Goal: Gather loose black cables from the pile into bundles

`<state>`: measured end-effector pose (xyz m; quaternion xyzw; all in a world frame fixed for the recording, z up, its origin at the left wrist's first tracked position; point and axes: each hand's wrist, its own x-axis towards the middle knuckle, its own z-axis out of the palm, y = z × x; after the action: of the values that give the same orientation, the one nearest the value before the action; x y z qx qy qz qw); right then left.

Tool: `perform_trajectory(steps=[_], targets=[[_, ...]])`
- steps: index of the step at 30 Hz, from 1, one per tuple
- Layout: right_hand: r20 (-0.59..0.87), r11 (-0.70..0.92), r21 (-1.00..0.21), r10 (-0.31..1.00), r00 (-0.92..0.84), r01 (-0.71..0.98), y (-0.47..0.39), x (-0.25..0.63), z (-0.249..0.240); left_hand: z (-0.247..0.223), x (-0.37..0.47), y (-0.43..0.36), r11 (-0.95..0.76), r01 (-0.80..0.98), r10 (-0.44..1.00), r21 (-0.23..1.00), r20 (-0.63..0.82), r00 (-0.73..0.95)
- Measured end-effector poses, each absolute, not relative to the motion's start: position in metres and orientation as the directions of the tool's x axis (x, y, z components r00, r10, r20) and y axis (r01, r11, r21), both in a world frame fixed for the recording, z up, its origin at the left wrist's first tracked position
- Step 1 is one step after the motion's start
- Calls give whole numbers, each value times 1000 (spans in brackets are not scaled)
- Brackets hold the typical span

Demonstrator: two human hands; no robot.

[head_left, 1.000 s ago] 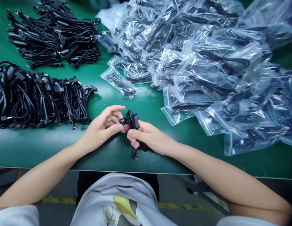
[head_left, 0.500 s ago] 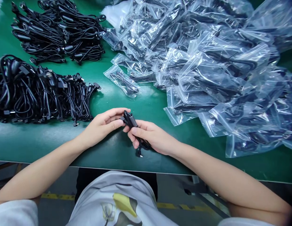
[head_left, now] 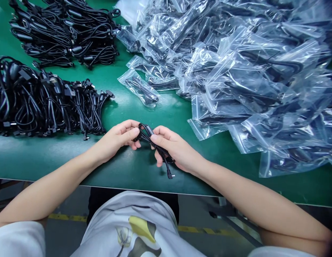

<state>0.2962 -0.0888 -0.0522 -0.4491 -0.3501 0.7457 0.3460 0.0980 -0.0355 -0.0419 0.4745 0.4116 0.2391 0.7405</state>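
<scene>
A coiled black cable (head_left: 159,149) is held between both hands above the near part of the green table. My left hand (head_left: 119,139) pinches its upper left end between thumb and fingers. My right hand (head_left: 174,148) grips the bundle around its middle, thumb on top near a thicker black piece of the cable. An angled plug (head_left: 170,175) with a metal tip dangles below the right hand. The part of the cable inside the left fingers is mostly hidden.
Bundled black cables lie in one pile (head_left: 66,32) at the back left and in a row (head_left: 48,103) at the left. Clear zip bags (head_left: 235,82) holding black cables are heaped on the right. One bagged cable (head_left: 140,89) lies apart on the green table (head_left: 123,171).
The cable has turned in my hands, so its loop and strands show more. The angled plug now hangs further right. My left fingers have shifted slightly left, still on the cable.
</scene>
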Motion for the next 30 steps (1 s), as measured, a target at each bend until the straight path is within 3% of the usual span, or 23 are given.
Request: perform_trajectory(steps=[8, 24, 30], targets=[[-443, -528, -826, 825, -351, -200, -87, 296, -50, -42, 100, -35, 503, 15, 702, 864, -418, 577], [-443, -408, -896, 833, -331, 174, -88, 293, -43, -45, 101, -37, 548, -2, 688, 836, -450, 569], [-485, -456, -874, 802, -349, 168, -89, 294, -37, -46, 100, -37, 536, 16, 686, 844, -446, 575]])
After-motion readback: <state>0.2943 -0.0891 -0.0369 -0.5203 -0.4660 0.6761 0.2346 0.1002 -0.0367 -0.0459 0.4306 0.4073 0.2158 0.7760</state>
